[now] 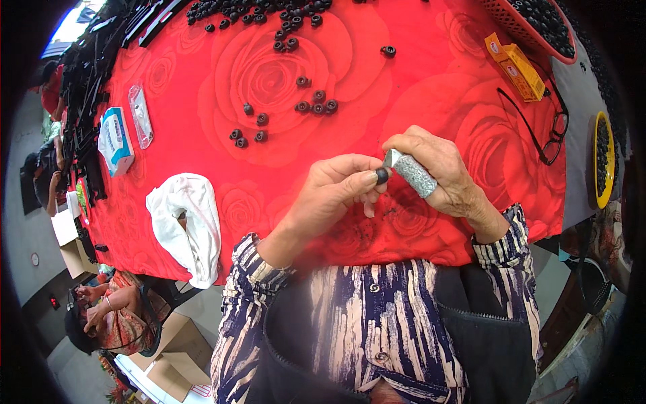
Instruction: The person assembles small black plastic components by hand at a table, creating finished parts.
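From here I see the person working close to the near edge of the red-covered tabletop (383,104), sleeves right up against it. The left hand (330,192) has thumb and forefinger clamped on a small black part (381,176), which sits above the cloth just left of the other hand's tool. The right hand (441,168) has its grip wrapped around a speckled grey block (414,174), its slanted metal end facing the part. Whether the two touch I can't quite make out from this angle.

A wide stretch of red cloth gives open room to the left, as far as the rumpled white cloth (202,222), which hangs over the near edge. Beyond it, toward the left edge, stand a blue-and-white box (118,143) and a clear plastic case (140,116). Straight ahead, loose black parts (319,106) take up some of the middle, and a denser heap (269,10) lines the far edge. One stray part (388,51) lies right of them, with cloth all around it.

Room is tighter to the right: black-framed glasses (556,139) lie near the right edge, a yellow-orange box (521,73) just beyond, and a red basket (515,30) of black parts fills the far right corner.
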Motion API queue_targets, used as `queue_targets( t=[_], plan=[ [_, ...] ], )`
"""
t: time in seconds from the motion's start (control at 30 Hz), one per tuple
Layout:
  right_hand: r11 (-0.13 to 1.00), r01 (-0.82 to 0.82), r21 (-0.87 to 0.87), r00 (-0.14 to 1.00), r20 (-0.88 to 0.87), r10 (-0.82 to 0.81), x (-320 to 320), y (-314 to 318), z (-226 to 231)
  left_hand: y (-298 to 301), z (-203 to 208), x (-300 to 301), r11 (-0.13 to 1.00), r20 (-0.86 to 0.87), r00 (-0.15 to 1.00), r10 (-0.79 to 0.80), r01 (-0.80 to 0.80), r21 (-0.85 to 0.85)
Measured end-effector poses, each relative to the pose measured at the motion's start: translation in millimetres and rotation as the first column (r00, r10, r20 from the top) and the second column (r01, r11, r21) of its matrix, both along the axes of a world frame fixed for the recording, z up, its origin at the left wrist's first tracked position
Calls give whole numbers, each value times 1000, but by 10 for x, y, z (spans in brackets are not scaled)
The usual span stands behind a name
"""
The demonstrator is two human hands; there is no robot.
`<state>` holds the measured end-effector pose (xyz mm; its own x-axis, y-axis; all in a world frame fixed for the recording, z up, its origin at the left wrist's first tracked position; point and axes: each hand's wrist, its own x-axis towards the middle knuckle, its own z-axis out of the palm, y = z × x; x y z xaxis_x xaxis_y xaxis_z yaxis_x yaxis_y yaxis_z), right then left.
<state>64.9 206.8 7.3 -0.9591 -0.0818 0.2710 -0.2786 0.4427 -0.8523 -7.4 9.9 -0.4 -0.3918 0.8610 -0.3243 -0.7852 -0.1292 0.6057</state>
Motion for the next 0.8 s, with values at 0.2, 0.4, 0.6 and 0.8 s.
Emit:
queue_targets(
  t=[0.2, 0.4, 0.6, 0.8],
  plan=[
    [1000, -4, 28, 1000, 16, 4, 15, 7, 3, 8, 6, 11, 1000, -15, 1000, -6, 6, -26],
    [1000, -6, 4, 1000, -3, 6, 6, 4, -13, 7, 0, 10, 999, -6, 1000, -7, 7, -51],
    [999, -35, 11, 999, 1, 35, 3, 6, -16, 5, -9, 18, 999, -5, 1000, -3, 3, -47],
    [999, -41, 13, 999, 7, 41, 19, 16, 3, 16, -16, 24, 999, 10, 1000, -17, 18, -36]
  ],
)
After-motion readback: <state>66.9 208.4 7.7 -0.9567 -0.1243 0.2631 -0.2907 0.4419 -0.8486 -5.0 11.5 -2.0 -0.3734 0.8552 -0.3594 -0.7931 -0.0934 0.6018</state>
